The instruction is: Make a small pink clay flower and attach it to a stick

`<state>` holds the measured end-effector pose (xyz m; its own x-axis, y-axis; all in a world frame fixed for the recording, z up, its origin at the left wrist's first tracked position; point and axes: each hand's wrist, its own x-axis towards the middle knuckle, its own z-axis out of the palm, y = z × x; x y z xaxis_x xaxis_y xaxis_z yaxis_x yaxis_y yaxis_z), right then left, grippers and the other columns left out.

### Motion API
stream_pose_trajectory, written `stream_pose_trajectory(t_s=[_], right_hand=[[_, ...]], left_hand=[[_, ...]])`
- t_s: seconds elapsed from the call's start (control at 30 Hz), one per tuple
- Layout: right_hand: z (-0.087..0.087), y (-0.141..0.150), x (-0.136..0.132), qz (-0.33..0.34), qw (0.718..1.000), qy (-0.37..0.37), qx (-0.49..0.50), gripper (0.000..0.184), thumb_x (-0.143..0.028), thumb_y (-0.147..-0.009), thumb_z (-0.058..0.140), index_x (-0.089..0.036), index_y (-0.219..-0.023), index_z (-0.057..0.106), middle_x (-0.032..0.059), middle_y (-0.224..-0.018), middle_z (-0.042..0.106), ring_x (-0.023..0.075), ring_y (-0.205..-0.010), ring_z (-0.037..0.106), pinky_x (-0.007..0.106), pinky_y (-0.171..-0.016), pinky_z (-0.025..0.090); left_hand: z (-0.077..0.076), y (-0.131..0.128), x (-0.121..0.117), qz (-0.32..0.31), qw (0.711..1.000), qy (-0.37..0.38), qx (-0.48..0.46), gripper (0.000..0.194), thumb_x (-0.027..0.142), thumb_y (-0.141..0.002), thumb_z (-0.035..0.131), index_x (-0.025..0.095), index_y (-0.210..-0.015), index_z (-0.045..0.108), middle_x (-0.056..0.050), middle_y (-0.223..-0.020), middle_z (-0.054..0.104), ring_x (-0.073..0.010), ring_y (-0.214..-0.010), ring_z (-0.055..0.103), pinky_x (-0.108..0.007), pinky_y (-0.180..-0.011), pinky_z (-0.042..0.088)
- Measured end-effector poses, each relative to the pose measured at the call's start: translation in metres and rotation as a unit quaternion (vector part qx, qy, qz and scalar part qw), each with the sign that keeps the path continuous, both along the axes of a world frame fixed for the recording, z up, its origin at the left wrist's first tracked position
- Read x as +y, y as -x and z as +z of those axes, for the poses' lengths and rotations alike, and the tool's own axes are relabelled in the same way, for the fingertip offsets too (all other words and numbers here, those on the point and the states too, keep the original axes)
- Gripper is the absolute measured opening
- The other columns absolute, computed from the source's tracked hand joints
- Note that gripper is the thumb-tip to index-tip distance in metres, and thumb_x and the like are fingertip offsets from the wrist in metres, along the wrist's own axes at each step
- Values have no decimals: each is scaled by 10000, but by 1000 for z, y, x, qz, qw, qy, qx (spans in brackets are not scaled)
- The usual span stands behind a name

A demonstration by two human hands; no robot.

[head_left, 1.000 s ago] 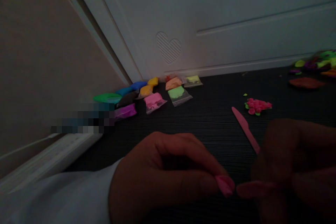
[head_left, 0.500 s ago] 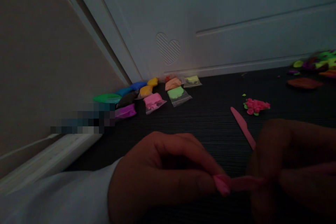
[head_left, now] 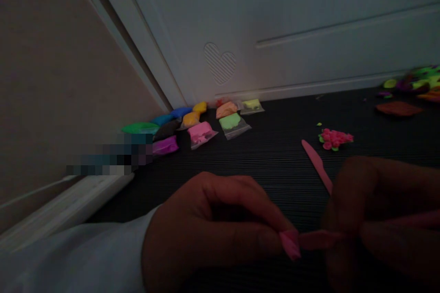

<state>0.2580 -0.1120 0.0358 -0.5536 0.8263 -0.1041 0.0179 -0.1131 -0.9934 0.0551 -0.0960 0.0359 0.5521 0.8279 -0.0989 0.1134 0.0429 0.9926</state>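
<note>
Pinched between the thumb and forefinger of my left hand is a small folded piece of pink clay. My right hand is closed around a pink modelling tool, whose flat blade points left and meets or nearly meets the clay; the exact contact is too dark to tell. The tool's handle runs out to the right edge of the view. Beyond my right hand lies a pink plastic knife, its lower end hidden by the fingers. Farther back sits a cluster of small pink clay roses with green bits.
Along the white panel lie several bags of coloured clay, among them a pink bag and a light green bag. A flat brown-orange piece and a multicoloured clay pile rest at the right on the dark ridged surface.
The pink clay has turned slightly in my left fingers and its lower tip sits a little lower. My right hand and the tool have shifted slightly left.
</note>
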Motion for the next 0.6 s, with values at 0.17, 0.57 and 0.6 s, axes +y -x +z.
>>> stream_pose_trajectory(t_s=[0.17, 0.57, 0.6], right_hand=[[-1, 1, 0, -4, 1000, -13, 15, 293, -453, -578, 581, -235, -769, 545, 18, -681, 625, 152, -578, 547, 240, -470, 384], [-13, 5, 5, -53, 998, -2, 42, 135, -331, -657, 558, -196, -651, 559, 6, -565, 608, 88, -463, 509, 154, -380, 341], [-18, 5, 8, -39, 997, -21, 64, 167, -362, -631, 574, -196, -637, 557, 3, -531, 601, 86, -421, 497, 143, -335, 316]], left_hand=[[2, 0, 0, -15, 1000, 8, 2, 105, 126, -645, 588, 197, -670, 661, 15, -635, 538, -86, -598, 487, -189, -533, 362], [-1, 1, 2, 19, 1000, 23, -8, 62, 156, -645, 595, 180, -654, 652, 12, -653, 549, -85, -612, 479, -195, -552, 340], [-1, 1, 2, 22, 1000, 21, 0, 60, 157, -643, 597, 179, -651, 652, 14, -650, 547, -84, -607, 475, -195, -546, 336]])
